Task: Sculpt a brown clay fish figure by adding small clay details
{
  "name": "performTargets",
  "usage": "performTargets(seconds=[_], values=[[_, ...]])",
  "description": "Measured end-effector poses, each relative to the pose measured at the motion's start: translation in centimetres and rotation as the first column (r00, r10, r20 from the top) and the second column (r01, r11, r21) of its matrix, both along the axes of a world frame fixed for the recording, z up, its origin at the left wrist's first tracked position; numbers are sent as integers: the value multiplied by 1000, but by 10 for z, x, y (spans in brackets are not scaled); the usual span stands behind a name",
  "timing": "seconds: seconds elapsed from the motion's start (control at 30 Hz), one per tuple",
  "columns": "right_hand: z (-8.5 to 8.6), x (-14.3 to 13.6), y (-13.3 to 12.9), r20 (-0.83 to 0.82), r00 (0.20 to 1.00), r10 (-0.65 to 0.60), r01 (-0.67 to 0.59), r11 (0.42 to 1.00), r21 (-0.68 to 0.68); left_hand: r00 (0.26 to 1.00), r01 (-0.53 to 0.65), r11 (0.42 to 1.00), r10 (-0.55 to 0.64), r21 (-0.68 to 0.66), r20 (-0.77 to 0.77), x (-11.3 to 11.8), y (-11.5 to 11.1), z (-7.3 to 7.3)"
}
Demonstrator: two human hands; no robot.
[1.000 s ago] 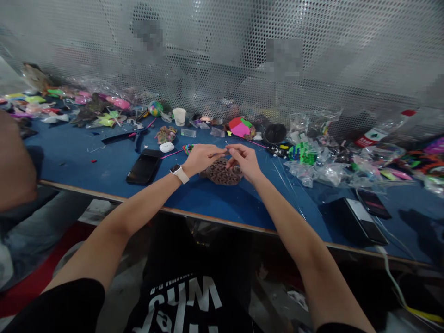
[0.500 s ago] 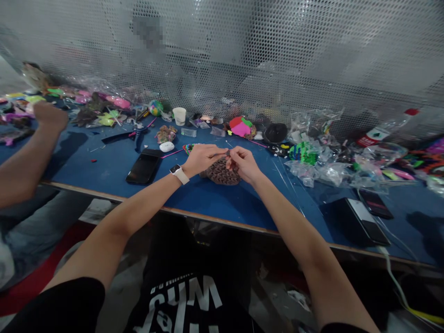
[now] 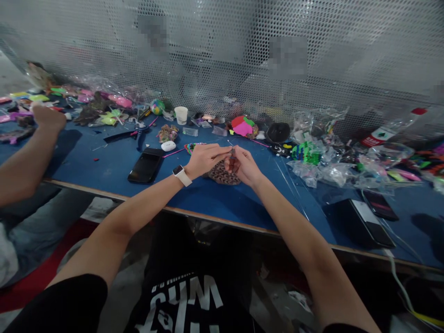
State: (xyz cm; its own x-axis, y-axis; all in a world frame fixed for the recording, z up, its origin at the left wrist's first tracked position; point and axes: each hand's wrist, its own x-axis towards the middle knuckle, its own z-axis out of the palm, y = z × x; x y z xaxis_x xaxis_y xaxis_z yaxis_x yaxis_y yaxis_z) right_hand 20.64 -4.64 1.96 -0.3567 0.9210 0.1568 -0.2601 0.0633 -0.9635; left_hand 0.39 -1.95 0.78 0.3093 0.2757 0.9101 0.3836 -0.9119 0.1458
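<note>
My left hand (image 3: 205, 158), with a white-strapped watch at its wrist, reaches in with fingers stretched together, their tips meeting a small dark piece (image 3: 232, 151). My right hand (image 3: 245, 166) pinches that same piece between thumb and fingers; its kind is too small to make out. Just beneath both hands sits a brown, bumpy-textured object (image 3: 224, 175) on the blue table (image 3: 194, 199), partly covered by them. Behind my left hand a small multicoloured item (image 3: 189, 148) shows at the end of a pink stick.
A black phone (image 3: 145, 165), a white case (image 3: 168, 146) and dark pliers (image 3: 137, 134) lie left. A paper cup (image 3: 181, 115) stands behind. Plastic bags (image 3: 333, 166), a bottle (image 3: 391, 127) and a black box (image 3: 360, 224) are right. Another person's arm (image 3: 31, 152) rests far left.
The view has shifted slightly. My hands stay together above the brown object, and the small dark piece shows a little more between the fingertips.
</note>
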Motion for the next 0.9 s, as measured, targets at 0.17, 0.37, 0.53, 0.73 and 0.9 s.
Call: performTargets(seconds=[0.17,0.37,0.53,0.73,0.9], values=[[0,-7,-6,8,997,75,-73,986,-152,998,32,999,-32,2,48,3,-4,1],[4,-11,-9,8,1000,12,-12,995,-97,999,38,999,-38,-26,26,2,-4,2],[5,-8,-5,-32,992,-126,128,990,64,1000,-24,995,23,-96,-13,-2,0,3],[3,-4,-1,61,979,-196,183,968,172,997,-18,992,9,-125,-72,-2,5,0],[4,0,0,111,968,-223,196,958,209,996,-10,992,-1,-125,-87,-3,8,-2]])
